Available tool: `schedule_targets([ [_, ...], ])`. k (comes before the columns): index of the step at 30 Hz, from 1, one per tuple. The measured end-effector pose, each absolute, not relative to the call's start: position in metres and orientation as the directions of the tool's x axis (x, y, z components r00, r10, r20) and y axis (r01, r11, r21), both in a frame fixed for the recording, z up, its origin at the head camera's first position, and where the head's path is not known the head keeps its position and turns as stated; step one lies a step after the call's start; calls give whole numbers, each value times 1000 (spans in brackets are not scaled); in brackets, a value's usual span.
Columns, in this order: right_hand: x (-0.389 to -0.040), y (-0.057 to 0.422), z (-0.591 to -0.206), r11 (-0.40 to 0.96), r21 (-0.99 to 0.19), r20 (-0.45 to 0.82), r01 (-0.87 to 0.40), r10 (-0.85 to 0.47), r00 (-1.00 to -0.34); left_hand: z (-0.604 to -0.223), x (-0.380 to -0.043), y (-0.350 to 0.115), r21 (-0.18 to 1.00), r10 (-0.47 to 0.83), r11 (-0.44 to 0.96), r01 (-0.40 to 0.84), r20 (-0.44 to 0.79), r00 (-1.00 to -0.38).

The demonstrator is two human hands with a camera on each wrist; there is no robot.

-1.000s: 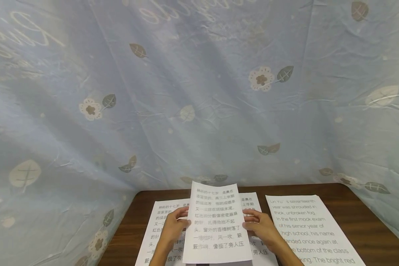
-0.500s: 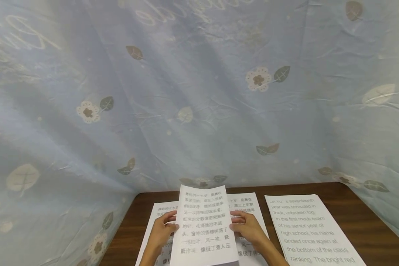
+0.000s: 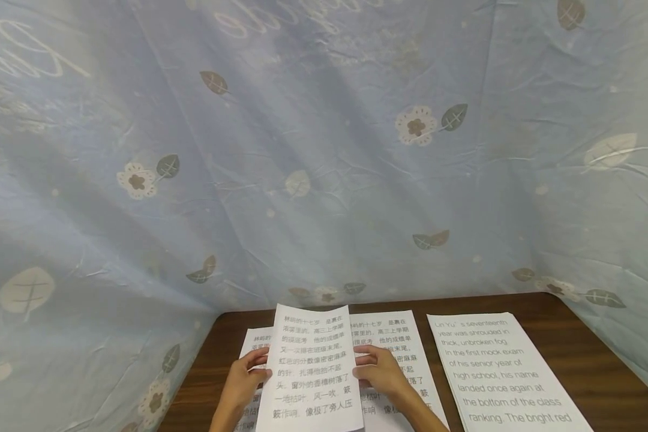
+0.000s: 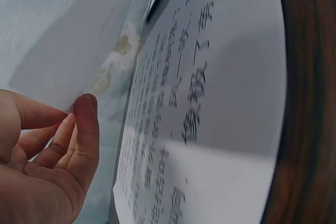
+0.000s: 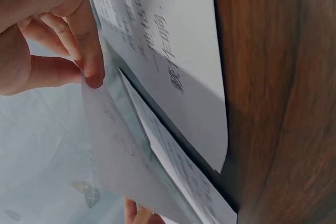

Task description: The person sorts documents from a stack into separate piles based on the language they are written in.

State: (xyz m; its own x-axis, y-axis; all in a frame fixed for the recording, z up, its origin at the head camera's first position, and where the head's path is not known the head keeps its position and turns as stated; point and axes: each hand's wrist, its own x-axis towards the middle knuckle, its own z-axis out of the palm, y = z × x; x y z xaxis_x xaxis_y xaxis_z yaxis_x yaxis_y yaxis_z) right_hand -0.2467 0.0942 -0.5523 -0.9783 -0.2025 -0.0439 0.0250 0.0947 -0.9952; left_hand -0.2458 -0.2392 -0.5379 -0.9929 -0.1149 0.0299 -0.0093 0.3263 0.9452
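A sheet of paper [image 3: 313,369] printed with Chinese characters is held up above the table, tilted toward me. My left hand [image 3: 243,381] pinches its left edge between thumb and fingers. On the opposite edge, my right hand [image 3: 380,375] pinches it the same way. Below lie two paper stacks with the same Chinese text: a left stack [image 3: 256,339], mostly covered by the held sheet, and a middle stack [image 3: 396,342], partly covered by the sheet and right hand. From the left wrist, the sheet's pale back [image 4: 79,35] shows above a printed page [image 4: 210,103].
To the right lies a stack of pages with English text [image 3: 497,372], a strip of table separating it from the middle stack. The brown wooden table [image 3: 599,360] ends at a back edge, where a blue patterned cloth [image 3: 329,240] hangs behind and beside it.
Both hands have carried the sheet leftward, from between the two Chinese stacks to mostly over the left one. More of the middle stack now shows. The grip stays the same.
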Motion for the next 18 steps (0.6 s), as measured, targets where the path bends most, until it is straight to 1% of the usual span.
schedule_targets([
  [5, -249, 79, -555, 114, -993, -52, 28, -212, -976, -539, -243, -251, 951, -128, 307, -26, 14, -992],
  [9, -250, 67, -556, 105, -994, -58, 35, -230, -971, -541, -241, -261, 952, -153, 302, -56, -9, -988],
  [13, -251, 56, -558, 92, -996, -40, 17, -248, -968, -544, -240, -270, 952, -166, 299, -63, -13, -986],
  [18, -251, 44, -563, 114, -994, -27, -3, -266, -964, -548, -238, -282, 946, -181, 317, -72, -14, -983],
])
